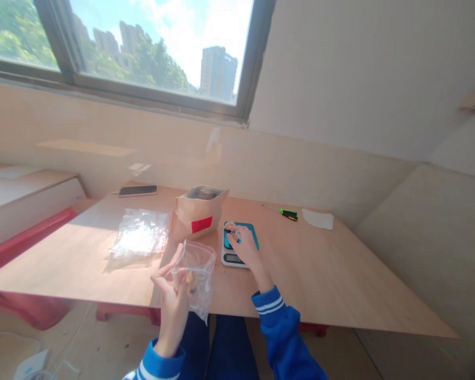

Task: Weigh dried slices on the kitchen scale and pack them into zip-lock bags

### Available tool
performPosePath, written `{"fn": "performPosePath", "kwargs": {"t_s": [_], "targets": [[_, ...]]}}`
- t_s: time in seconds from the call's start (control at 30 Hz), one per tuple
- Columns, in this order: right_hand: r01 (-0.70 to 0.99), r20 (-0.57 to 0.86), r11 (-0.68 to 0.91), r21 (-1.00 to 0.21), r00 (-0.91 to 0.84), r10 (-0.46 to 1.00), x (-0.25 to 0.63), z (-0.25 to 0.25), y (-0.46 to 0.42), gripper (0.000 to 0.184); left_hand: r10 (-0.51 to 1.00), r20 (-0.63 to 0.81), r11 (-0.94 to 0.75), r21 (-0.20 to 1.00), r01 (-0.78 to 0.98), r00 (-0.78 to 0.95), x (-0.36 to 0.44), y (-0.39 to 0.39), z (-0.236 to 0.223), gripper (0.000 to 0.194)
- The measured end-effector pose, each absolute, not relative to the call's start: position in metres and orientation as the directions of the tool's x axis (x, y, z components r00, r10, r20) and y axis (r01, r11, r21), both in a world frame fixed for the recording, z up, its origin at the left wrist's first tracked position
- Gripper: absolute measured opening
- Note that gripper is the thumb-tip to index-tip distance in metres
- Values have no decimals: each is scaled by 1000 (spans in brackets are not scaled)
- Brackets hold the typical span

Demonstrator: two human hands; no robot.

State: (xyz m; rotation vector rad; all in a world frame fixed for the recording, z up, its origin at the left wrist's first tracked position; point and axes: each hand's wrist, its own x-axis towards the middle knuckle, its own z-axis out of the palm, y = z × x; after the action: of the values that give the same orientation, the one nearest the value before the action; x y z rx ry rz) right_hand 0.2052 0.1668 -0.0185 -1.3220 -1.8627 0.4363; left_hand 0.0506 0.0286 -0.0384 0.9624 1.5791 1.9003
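My left hand (170, 287) grips a clear zip-lock bag (203, 287) by its side, above the table's front edge. A few yellowish-brown bits (190, 282) show inside that bag, whose mouth looks parted. On a small kitchen scale (225, 258) with a blue top, my right hand (243, 244) pinches at small pale and dark dried pieces (229, 227); their exact kind is too small to tell. Just behind the zip-lock bag stands a brown kraft paper pouch (186, 214) with a red label, its top gaping to show a silvery lining.
A stack of clear plastic bags (140, 232) lies to the left, with a phone (138, 191) behind it. Two screwdrivers (287, 214) and a white paper piece (317, 219) are at the back right. Red stools (35, 311) stand under the table (320, 279).
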Motion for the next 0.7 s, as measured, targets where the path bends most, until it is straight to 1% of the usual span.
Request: {"fn": "performPosePath", "kwargs": {"t_s": [0.1,0.2,0.33,0.4,0.47,0.5,0.57,0.63,0.7], "targets": [[698,391,329,-636,-76,917,209,-47,177,25,745,186,-156,982,104,-640,52,28,-37,39],[728,378,284,-624,-36,925,212,-56,178,30,765,160,-131,987,93,-624,52,27,-37,42],[713,376,275,-645,-17,927,215,-42,176,31,773,164,-148,986,78,-612,49,30,-40,43],[621,389,321,-715,-27,921,213,-24,168,33,767,161,-144,987,78,-621,49,31,-43,45],[455,403,401,-795,-98,910,207,0,153,38,766,152,-145,987,63,-624,49,32,-46,48],[380,406,441,-813,-173,897,204,11,145,39,767,141,-139,989,52,-626,49,32,-47,49],[292,405,514,-807,-361,840,198,29,132,42,770,101,-108,994,28,-630,50,32,-46,51],[288,412,570,-770,-458,788,194,34,129,38,770,73,-91,996,4,-634,50,31,-45,52],[422,417,584,-693,-426,803,194,26,140,33,775,73,-121,992,-33,-628,49,30,-43,50]]}}
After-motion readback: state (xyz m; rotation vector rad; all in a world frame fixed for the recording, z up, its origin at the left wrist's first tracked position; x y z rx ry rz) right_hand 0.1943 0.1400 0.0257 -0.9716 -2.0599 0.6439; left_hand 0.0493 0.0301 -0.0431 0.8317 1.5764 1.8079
